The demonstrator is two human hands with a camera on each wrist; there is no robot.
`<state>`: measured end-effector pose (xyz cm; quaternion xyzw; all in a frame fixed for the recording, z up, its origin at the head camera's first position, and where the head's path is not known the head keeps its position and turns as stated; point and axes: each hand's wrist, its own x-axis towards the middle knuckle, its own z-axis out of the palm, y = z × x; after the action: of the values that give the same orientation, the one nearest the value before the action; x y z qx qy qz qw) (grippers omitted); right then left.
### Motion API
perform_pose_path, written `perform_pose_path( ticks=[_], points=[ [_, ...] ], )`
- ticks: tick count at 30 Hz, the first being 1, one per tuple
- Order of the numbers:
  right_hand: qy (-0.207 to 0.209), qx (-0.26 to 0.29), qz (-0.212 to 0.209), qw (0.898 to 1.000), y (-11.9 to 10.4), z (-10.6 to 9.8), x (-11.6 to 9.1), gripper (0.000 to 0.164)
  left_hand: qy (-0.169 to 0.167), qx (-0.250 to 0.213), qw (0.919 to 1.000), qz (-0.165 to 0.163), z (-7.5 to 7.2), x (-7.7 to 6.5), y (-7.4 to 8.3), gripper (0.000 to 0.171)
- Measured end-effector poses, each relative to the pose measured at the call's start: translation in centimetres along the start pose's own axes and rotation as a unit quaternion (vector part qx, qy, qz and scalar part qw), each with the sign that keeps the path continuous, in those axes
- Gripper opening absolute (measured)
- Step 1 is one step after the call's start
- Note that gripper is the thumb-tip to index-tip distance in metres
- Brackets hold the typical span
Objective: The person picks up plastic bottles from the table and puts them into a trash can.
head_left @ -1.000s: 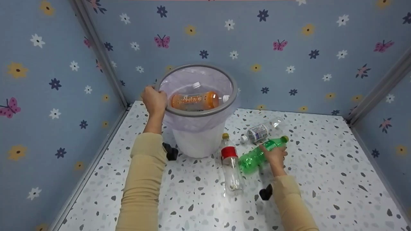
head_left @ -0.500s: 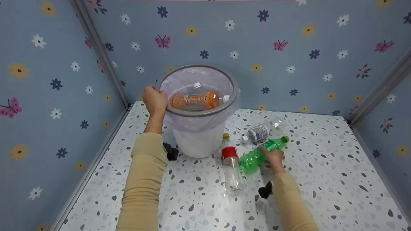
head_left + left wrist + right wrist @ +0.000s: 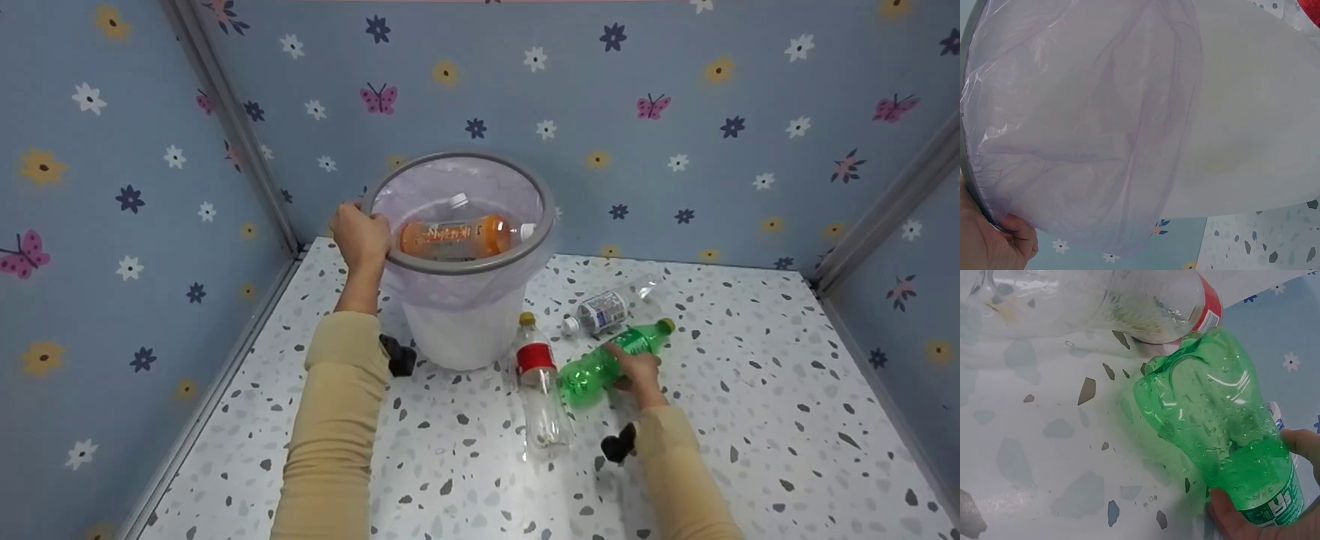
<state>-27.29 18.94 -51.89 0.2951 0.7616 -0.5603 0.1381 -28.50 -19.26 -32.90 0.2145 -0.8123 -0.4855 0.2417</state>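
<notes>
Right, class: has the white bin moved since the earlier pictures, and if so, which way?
No. In the head view the white bin keeps its place just below the dark blue flower on the back wall, with no visible shift.

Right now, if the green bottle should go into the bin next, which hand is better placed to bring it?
Probably the right hand: it grips the green bottle. The left hand holds the bin's rim, on the side away from that bottle, so it seems better suited to steadying.

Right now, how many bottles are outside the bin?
3: green bottle in the right hand; red-labelled bottle left of it; white-capped bottle behind it. Others may hide behind the bin.
</notes>
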Motion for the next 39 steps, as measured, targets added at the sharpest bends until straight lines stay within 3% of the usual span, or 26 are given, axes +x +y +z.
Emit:
perform_pose_path(
  ticks=[5, 11, 21, 30, 39],
  points=[
    [0.009, 0.032, 0.020, 0.999, 0.0, 0.0, -0.1, 0.100, 0.008, 0.003, 0.9999, 0.007, 0.0, -0.1, 0.1, 0.032],
    [-0.003, 0.058, 0.010, 0.998, 0.5, -0.3, 0.0, 0.099, 0.025, 0.008, 0.9994, 0.021, 0.1, 0.0, 0.0, 0.029],
    [-0.018, 0.092, 0.013, 0.996, 0.7, -0.7, -0.3, 0.090, 0.022, -0.001, 0.9997, 0.013, 0.2, 0.0, -0.1, 0.029],
    [-0.032, 0.066, -0.040, 0.997, -0.3, -1.6, -1.5, 0.087, 0.017, 0.002, 0.9998, 0.013, 0.1, -0.1, 0.0, 0.030],
    [-0.052, 0.086, -0.086, 0.991, -2.0, -2.6, -3.7, 0.090, 0.004, -0.002, 1.0000, 0.004, 0.1, -0.2, 0.0, 0.032]
  ],
)
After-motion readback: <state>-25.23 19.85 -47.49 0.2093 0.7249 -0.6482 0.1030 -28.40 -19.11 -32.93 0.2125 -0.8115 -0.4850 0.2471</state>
